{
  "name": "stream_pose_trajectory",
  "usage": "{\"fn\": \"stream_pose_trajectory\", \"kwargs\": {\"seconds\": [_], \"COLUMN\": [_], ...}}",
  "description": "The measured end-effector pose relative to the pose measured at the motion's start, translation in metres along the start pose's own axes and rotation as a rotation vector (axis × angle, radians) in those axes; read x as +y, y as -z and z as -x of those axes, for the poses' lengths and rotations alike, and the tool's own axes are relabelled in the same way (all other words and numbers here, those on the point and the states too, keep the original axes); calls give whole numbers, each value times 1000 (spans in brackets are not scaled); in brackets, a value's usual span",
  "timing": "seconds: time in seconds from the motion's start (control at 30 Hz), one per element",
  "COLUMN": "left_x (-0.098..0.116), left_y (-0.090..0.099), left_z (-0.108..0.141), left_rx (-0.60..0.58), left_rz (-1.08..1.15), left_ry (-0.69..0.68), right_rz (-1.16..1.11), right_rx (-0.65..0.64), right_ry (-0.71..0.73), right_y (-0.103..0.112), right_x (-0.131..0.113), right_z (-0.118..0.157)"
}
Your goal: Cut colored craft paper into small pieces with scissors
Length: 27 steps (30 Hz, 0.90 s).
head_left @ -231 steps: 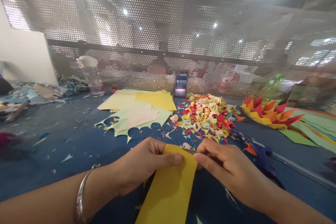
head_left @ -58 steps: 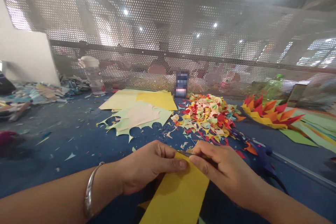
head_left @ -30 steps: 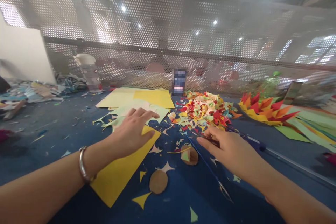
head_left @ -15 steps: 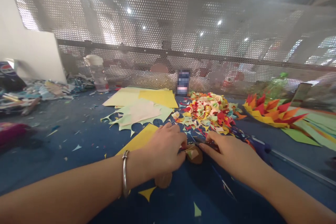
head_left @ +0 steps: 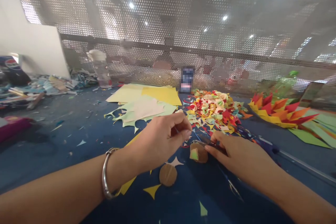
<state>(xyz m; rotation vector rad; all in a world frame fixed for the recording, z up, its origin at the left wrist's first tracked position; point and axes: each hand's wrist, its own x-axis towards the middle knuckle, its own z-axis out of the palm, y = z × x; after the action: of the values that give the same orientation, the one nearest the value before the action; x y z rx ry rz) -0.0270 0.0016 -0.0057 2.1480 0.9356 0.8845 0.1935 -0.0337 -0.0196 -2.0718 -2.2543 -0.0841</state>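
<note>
My left hand [head_left: 160, 143], with a silver bangle [head_left: 105, 178] at the wrist, is raised over the table. Its thumb and forefinger are pinched together; anything between them is hidden. My right hand [head_left: 231, 150] is closed on a slim dark tool [head_left: 208, 141] whose thin tip reaches over a brown disc [head_left: 201, 154]. On that disc lies a small green paper scrap [head_left: 194, 154]. A second brown disc [head_left: 168, 175] sits below my left hand, touching or close to a pale pointed scrap [head_left: 176, 162]. Thin pointed metal blades [head_left: 235, 189] lie below my right hand.
Behind my hands is a heap of colourful paper scraps [head_left: 215, 106], with yellow sheets [head_left: 161, 94] and cut pale-green paper [head_left: 128, 115] beside it. A folded red-orange paper piece [head_left: 283, 110] lies right. A phone [head_left: 187, 78], a bottle [head_left: 99, 68] and a perforated panel [head_left: 147, 17] stand behind.
My left hand has moved up and away from the disc, uncovering the second disc and a pale scrap. A green scrap now shows on the first disc, where a pale one showed before.
</note>
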Motion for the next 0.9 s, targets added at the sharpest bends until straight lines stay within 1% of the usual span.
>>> {"fn": "stream_pose_trajectory", "kwargs": {"seconds": [0.13, 0.23, 0.27, 0.33, 0.43, 0.5, 0.7, 0.8, 0.9], "left_x": [1, 0, 0, -1, -1, 0, 4, 6, 8], "left_y": [-1, -3, -4, -6, -10, -12, -14, -14, -15], "left_z": [2, 2, 2, 2, 4, 5, 4, 4, 4], "left_rx": [27, 68, 78, 96, 93, 78, 21, -36, -91], "left_rz": [33, 41, 39, 24, 1, -5, -7, 21, 65], "left_ry": [-26, -86, -113, -167, -207, -211, -176, -149, -107], "right_rz": [49, 34, -18, -211, -536, -635, -651, -653, -652], "right_rx": [39, 137, 171, 205, 197, 216, 287, 280, 264], "right_ry": [6, 17, 32, 87, 189, 253, 427, 460, 457], "right_y": [4, 9, 11, 15, 17, 16, 14, 16, 17], "right_x": [0, 1, 0, -1, -6, -8, -9, -9, -9], "right_z": [4, 7, 8, 10, 16, 19, 20, 20, 20]}}
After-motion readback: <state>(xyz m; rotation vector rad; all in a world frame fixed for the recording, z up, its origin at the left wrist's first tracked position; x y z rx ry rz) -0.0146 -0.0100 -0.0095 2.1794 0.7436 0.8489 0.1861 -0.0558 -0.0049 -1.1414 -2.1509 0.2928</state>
